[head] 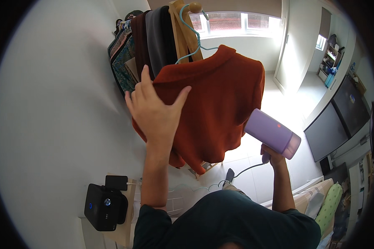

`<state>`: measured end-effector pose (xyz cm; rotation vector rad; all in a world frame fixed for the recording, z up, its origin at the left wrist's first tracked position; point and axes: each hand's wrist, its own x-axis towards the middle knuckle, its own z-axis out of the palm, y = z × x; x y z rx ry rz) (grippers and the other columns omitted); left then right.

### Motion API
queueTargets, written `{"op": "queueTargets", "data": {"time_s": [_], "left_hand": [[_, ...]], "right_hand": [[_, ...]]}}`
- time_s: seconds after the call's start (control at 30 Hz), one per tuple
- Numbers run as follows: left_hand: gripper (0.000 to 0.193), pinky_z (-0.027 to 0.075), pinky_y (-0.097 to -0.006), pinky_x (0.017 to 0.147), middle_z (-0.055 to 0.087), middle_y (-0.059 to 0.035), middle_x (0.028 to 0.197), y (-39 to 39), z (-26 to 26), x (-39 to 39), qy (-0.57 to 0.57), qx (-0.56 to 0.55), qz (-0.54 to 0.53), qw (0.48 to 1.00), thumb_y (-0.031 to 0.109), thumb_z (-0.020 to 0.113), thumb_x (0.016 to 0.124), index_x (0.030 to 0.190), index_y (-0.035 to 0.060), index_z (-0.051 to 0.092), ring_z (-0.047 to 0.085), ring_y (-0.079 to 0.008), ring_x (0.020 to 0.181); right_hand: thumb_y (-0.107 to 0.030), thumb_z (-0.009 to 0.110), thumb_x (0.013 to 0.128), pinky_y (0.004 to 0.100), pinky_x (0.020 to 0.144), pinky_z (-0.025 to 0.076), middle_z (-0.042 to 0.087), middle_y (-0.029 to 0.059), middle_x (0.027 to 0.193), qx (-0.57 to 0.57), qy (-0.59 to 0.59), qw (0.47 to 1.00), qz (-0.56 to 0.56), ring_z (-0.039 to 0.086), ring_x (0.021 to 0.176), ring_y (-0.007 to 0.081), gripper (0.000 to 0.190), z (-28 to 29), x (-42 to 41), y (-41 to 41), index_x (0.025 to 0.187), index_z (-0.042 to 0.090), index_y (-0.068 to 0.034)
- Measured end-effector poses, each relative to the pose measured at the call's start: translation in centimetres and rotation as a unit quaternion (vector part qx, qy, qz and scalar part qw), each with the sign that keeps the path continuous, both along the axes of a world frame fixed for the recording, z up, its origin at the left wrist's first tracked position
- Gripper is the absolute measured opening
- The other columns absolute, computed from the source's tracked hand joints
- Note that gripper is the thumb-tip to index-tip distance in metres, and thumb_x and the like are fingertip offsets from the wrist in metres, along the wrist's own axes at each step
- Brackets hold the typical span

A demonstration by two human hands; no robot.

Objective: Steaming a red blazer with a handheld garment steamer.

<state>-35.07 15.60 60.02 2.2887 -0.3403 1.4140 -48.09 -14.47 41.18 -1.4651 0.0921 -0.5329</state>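
Observation:
A rust-orange knitted sweater [208,109] hangs on a light blue hanger [198,43] from a round wooden peg of a clothes rack. My left hand [155,105] is over the sweater's left side, fingers spread and holding nothing; whether it touches the fabric cannot be told. My right hand [275,155] grips the handle of a purple handheld garment steamer [269,130], which has a small red light and a translucent end. The steamer's front is close to the sweater's right edge. A dark cord runs from the handle down toward the floor.
Other garments [155,37] hang on the wooden rack [184,31] behind the sweater. A black projector [104,207] and a black phone-like device [116,182] are at lower left. Hangers [216,184] are below the sweater. A bed edge with a green dotted pillow [330,202] lies at right.

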Motion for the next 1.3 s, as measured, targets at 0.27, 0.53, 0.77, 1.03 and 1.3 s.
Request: {"op": "queueTargets", "data": {"time_s": [0.27,0.53,0.77,1.03,1.3], "left_hand": [[0.034,0.052,-0.028,0.078,0.069,-0.01,0.092,8.6,-1.9,-1.8,0.164,-0.231,-0.234,0.93,0.015,0.078,0.084,0.11,-0.0048,0.066,0.064,-0.0147,0.082],[0.026,0.045,-0.022,0.069,0.066,-0.0035,0.085,9.6,-3.7,-3.7,0.206,-0.217,-0.255,0.92,0.013,0.079,0.084,0.099,-0.0032,0.066,0.055,-0.0077,0.073],[0.025,0.044,-0.0223,0.068,0.061,-0.0008,0.078,9.0,-3.6,-3.6,0.149,-0.208,-0.246,0.935,0.012,0.082,0.08,0.09,0.0006,0.062,0.052,-0.0069,0.07],[0.031,0.05,-0.0294,0.073,0.071,-0.0112,0.087,7.4,0.9,-3.3,0.17,-0.054,-0.256,0.95,0.023,0.077,0.084,0.099,-0.0022,0.067,0.065,-0.0185,0.077],[0.026,0.051,-0.0309,0.069,0.071,-0.0141,0.084,4.0,3.5,-3.0,0.246,-0.048,-0.201,0.947,0.023,0.071,0.088,0.096,-0.0015,0.069,0.069,-0.0244,0.076]], "right_hand": [[-0.001,0.068,0.076,0.0272,0.049,0.049,0.061,0.0066,0.072,0.029,-0.006,0.999,0.019,0.06,0.057,0.0155,0.017,-1.0,-0.4,-1.5,0.091,0.062,-0.001],[0.002,0.063,0.073,0.0293,0.049,0.049,0.06,0.0092,0.073,0.079,0.014,0.997,-0.008,0.059,0.055,0.018,0.019,0.8,1.4,0.0,0.092,0.06,0.0],[0.004,0.062,0.074,0.0301,0.049,0.049,0.06,0.0095,0.074,0.065,0.006,0.998,0.016,0.06,0.055,0.0185,0.02,1.3,1.9,1.0,0.094,0.059,0.001],[0.001,0.063,0.074,0.0295,0.049,0.049,0.059,0.0094,0.074,0.095,0.007,0.995,0.0,0.059,0.054,0.0184,0.022,1.4,1.7,0.5,0.095,0.058,0.001],[-0.002,0.061,0.077,0.0312,0.053,0.051,0.059,0.0141,0.091,0.113,-0.086,0.99,-0.021,0.061,0.063,0.0208,0.027,2.9,2.4,0.3,0.104,0.057,0.002]]}}
